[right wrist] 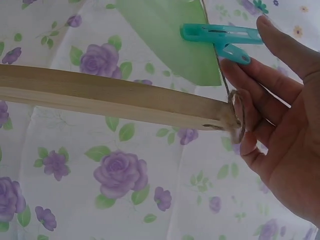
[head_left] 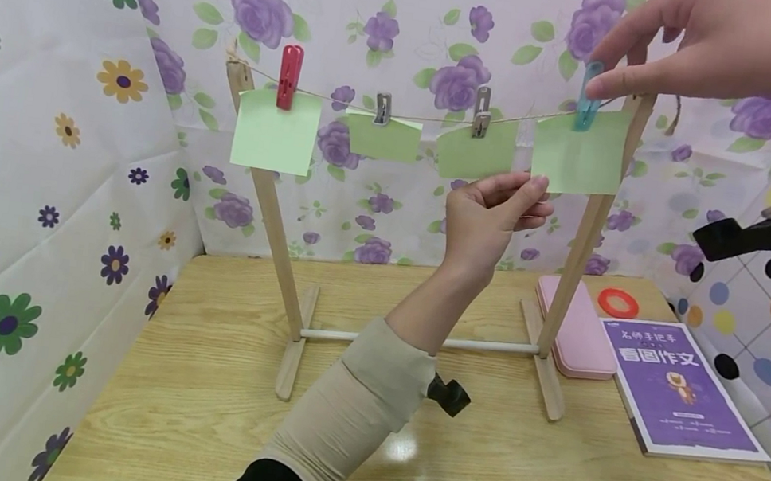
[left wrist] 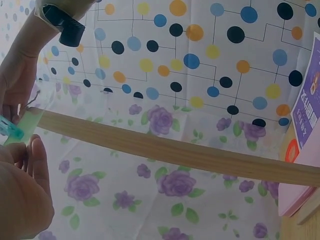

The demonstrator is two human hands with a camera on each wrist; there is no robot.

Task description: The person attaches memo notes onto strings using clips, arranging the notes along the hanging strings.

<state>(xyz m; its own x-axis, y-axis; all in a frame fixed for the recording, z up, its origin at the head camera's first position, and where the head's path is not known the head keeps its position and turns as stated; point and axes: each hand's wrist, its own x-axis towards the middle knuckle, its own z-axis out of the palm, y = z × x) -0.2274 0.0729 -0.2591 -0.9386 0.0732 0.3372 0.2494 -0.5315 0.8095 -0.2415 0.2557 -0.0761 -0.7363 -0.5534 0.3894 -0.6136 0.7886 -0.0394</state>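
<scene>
A green sheet of paper [head_left: 568,163] hangs at the right end of a string, under a turquoise clothespin [head_left: 587,109]. My right hand [head_left: 733,54] pinches the clothespin's upper end between thumb and fingers; in the right wrist view the clothespin [right wrist: 210,33] sits across the string and paper edge. My left hand [head_left: 489,221] pinches the paper's lower left corner. Further left along the string hang three more green papers, under a red clothespin [head_left: 290,76], a grey clip [head_left: 383,109] and another grey clip [head_left: 481,113].
The string runs between two wooden posts, the left post [head_left: 276,251] and the right post [head_left: 582,257], joined low down by a white rod [head_left: 488,345]. On the wooden table [head_left: 191,409], at the right, lie a pink case [head_left: 577,328], a red ring [head_left: 618,304] and a purple book [head_left: 684,397].
</scene>
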